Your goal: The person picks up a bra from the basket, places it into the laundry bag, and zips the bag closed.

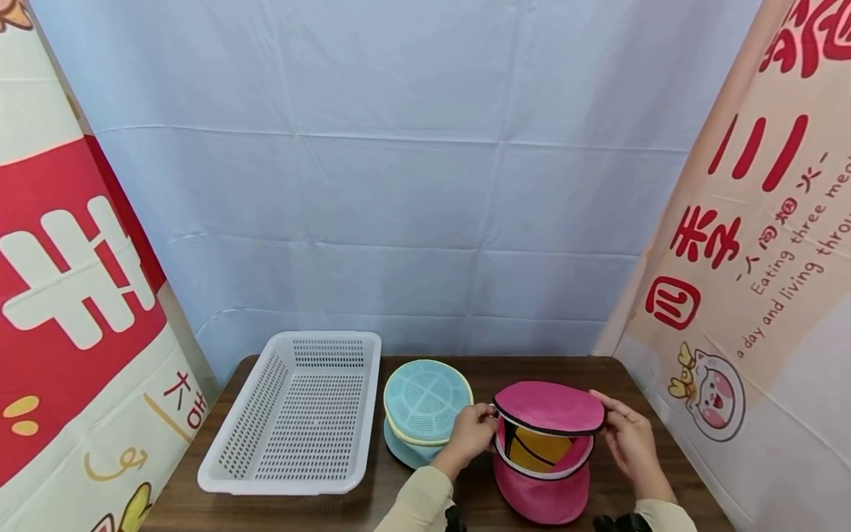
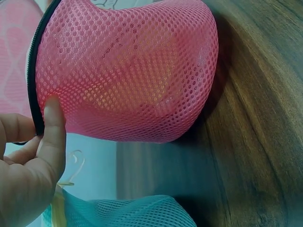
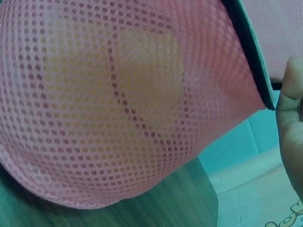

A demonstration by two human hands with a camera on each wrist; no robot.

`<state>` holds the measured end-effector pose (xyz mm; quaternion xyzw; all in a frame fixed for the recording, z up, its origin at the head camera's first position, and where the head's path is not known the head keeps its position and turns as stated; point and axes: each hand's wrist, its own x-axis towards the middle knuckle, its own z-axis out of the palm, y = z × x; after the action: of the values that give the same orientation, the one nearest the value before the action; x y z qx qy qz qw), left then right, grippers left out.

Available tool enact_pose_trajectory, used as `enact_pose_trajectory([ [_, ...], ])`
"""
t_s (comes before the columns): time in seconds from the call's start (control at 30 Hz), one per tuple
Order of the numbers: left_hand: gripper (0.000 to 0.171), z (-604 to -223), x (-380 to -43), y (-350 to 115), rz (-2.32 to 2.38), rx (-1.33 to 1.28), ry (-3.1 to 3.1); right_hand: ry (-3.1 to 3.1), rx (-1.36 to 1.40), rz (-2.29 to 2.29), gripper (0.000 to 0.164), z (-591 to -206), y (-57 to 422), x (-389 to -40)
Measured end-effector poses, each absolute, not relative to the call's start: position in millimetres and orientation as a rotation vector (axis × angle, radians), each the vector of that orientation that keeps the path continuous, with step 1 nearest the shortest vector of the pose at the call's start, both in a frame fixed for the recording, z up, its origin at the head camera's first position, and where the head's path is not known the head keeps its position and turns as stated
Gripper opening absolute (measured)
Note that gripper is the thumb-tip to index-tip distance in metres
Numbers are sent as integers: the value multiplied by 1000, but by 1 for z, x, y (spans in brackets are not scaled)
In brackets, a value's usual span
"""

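A pink mesh laundry bag (image 1: 541, 496) stands on the table, its round lid (image 1: 548, 407) raised at the front. Through the gap shows a yellow thing (image 1: 538, 448) with black curved lines; most of it is hidden by the bag. My left hand (image 1: 473, 430) pinches the black-edged rim at the bag's left side, thumb (image 2: 54, 113) against the mesh. On the other side, my right hand (image 1: 628, 436) holds the lid's right edge between thumb and fingers. Close beside the left hand is a light blue mesh bag (image 1: 428, 399) with yellow trim.
A white perforated plastic basket (image 1: 368, 414) stands on the left of the dark wooden table (image 1: 174, 496). A pale blue cloth (image 1: 399, 185) hangs behind the table, with printed cloths (image 1: 751, 325) at both sides.
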<state>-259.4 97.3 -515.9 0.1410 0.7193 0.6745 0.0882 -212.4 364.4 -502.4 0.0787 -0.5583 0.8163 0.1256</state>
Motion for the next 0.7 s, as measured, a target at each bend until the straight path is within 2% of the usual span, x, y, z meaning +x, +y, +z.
enact_pose_trajectory([
  [0.1, 18, -516, -260, 96, 2012, 410, 2128, -1446, 382, 2579, 48, -495, 364, -209],
  [0.2, 21, -516, -260, 95, 2007, 392, 2123, -1432, 396, 2593, 44, -494, 366, -209],
  [0.37, 25, -515, -260, 95, 2020, 369, 2090, -1723, 60, 2373, 28, -491, 365, -206],
  [0.7, 26, -515, -259, 95, 2043, 359, 2029, -2007, -420, 2230, 20, -480, 367, -202],
])
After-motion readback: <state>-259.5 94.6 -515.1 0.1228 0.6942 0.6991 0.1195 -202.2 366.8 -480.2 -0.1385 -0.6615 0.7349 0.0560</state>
